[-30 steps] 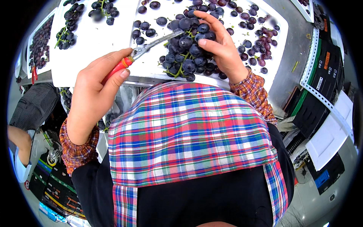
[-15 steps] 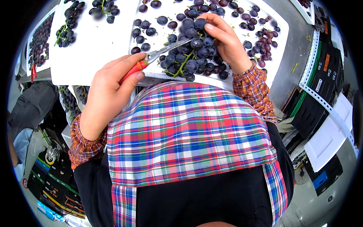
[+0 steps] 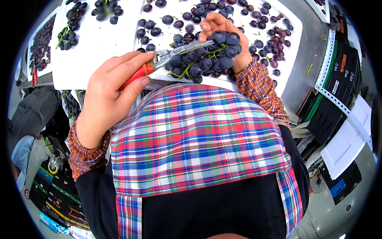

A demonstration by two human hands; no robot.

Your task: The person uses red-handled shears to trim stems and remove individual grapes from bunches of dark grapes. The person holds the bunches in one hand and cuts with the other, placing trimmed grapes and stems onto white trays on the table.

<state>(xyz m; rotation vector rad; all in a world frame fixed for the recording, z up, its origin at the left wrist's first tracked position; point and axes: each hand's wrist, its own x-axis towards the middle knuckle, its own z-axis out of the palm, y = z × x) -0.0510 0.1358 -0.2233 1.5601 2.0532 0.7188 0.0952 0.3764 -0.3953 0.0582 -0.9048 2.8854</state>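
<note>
My left hand (image 3: 113, 87) is closed around the red handles of a pair of fruit snips (image 3: 159, 59), which have a yellow band wound near the pivot. Their narrow metal blades reach right, over a bunch of dark purple grapes (image 3: 205, 63), and the tips lie among the berries. On the bunch's far right side, my right hand (image 3: 234, 40) cups the raised end of it, fingers curled and partly hidden behind the berries. Green stems (image 3: 187, 71) show at the near left of the bunch, which lies at the front edge of a white board (image 3: 159, 10).
Loose grapes (image 3: 155, 32) are scattered around the bunch. Smaller bunches (image 3: 69, 28) rest on the white surface at left, beside a tray of grapes (image 3: 41, 40). Dark stacked crates (image 3: 338, 83) stand at right behind a perforated metal post (image 3: 324, 67). Another person's leg (image 3: 34, 111) is at left.
My right hand has turned and moved behind the bunch, lifting its right end and swinging berries rightward. The snips have shifted slightly right, deeper over the bunch.
</note>
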